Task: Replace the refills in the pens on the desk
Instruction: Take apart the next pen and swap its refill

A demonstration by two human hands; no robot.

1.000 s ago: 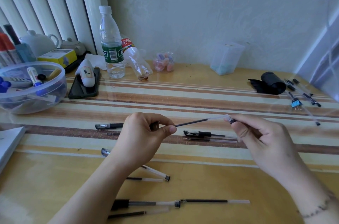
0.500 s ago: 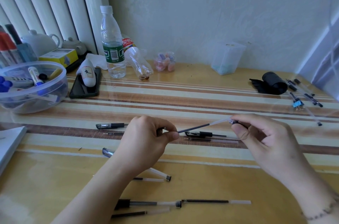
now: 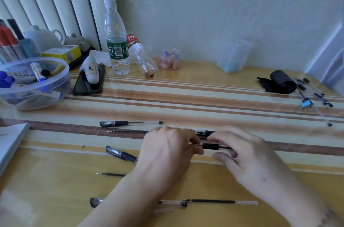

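A pen with a black grip [image 3: 210, 146] is held level just above the desk between my two hands. My left hand [image 3: 167, 154] pinches its left end. My right hand [image 3: 243, 158] holds its right part, fingers on top and thumb below. Just behind the hands lies another black pen [image 3: 204, 132]. A capped pen [image 3: 130, 123] and a loose refill [image 3: 126, 131] lie to the left of it. Nearer me are a second capped pen [image 3: 121, 154], a short refill [image 3: 111, 174] and an opened pen with a refill [image 3: 214, 201].
A clear bowl of markers [image 3: 59, 85] and a phone [image 3: 87, 87] stand at the left. Behind them are a water bottle [image 3: 116, 40], a tipped bottle [image 3: 143, 59] and a small jar [image 3: 170, 59]. A black roll [image 3: 281, 81] and several pens [image 3: 316, 96] lie far right.
My hands have come together and dropped toward the desk. The bare refill that stretched between them no longer shows; a pen with a black grip is between them instead.
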